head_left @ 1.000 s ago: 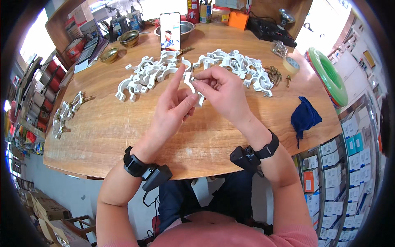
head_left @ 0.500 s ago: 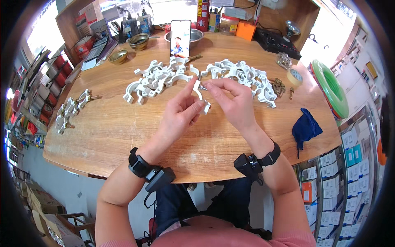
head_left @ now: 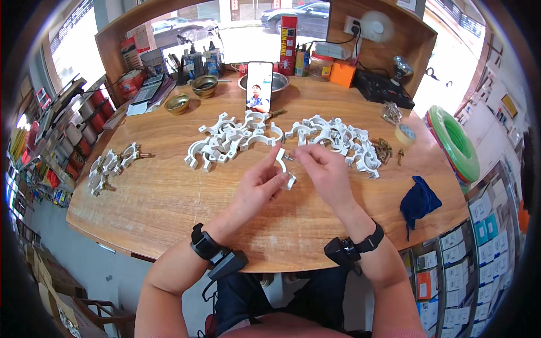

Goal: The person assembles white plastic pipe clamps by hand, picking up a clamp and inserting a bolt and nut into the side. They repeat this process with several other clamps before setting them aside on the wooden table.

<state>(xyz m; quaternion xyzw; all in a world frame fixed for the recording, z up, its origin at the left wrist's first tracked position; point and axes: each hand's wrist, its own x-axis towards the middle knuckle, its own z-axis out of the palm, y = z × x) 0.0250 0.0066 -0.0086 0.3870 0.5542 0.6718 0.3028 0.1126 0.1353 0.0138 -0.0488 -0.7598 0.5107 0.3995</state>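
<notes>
Between the thumb and fingers of my left hand (head_left: pixel 260 185) is a curved white pipe clamp half (head_left: pixel 280 160), its flanged end pointing down toward me. My right hand (head_left: pixel 324 169) pinches a small metal screw (head_left: pixel 289 158) beside the clamp half's upper end. Whether the screw touches the clamp is too small to tell. Just beyond my hands lie a left heap of white clamp halves (head_left: pixel 217 141) and a right heap of white clamps (head_left: pixel 332 134), some with screws showing. At the far left sit several joined clamps (head_left: pixel 111 163) with brass-coloured bolts.
A phone (head_left: pixel 259 90) stands upright before a metal bowl (head_left: pixel 280 83). Right of the heaps are brass-coloured anchor bolts (head_left: pixel 381 150), a tape roll (head_left: pixel 405 134) and a dark blue pouch (head_left: pixel 418 201). Small brass bowls (head_left: pixel 177 104) stand back left; green coiled hose (head_left: pixel 453 141) is beyond the table's right edge.
The head view has tilted up, so the table and hands appear lower and more of the window shows. Both hands keep their grips; the screw stays beside the clamp's upper end.
</notes>
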